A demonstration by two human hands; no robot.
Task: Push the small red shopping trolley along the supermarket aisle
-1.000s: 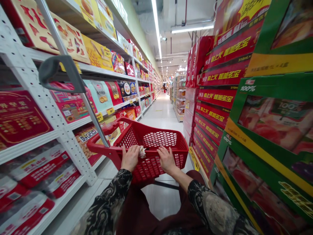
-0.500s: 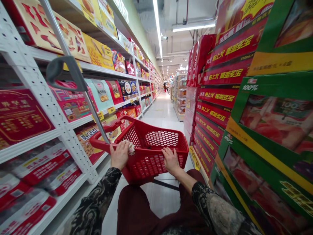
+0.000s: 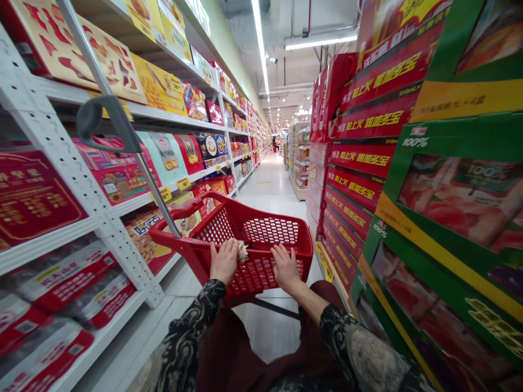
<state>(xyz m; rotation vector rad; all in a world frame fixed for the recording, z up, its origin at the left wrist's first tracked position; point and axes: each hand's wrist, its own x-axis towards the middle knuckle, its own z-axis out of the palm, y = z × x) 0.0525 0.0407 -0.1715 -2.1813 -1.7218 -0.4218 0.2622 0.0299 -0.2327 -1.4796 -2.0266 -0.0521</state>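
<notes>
My left hand [image 3: 224, 261] lies over the near rim of a red plastic shopping basket [image 3: 257, 231], with a crumpled pale tissue [image 3: 242, 251] pressed beside its fingers. My right hand [image 3: 285, 268] grips the same rim further right. The basket sits on a wheeled trolley frame, and nothing shows inside it. A long metal pull handle [image 3: 157, 190] rises from its left corner to a grey grip [image 3: 98, 117] up near the shelves. Patterned dark sleeves cover both forearms.
White perforated shelving [image 3: 81, 179] holding boxed goods runs close along the left. Stacked red and green cartons [image 3: 359, 163] stand close on the right. A narrow tiled aisle [image 3: 265, 185] stretches ahead between them, with a small distant person [image 3: 274, 145] at its far end.
The basket swung slightly, its left corner moving left then back. My left hand shifted left half a second ago, then returned right along the rim. The tissue stays at that hand.
</notes>
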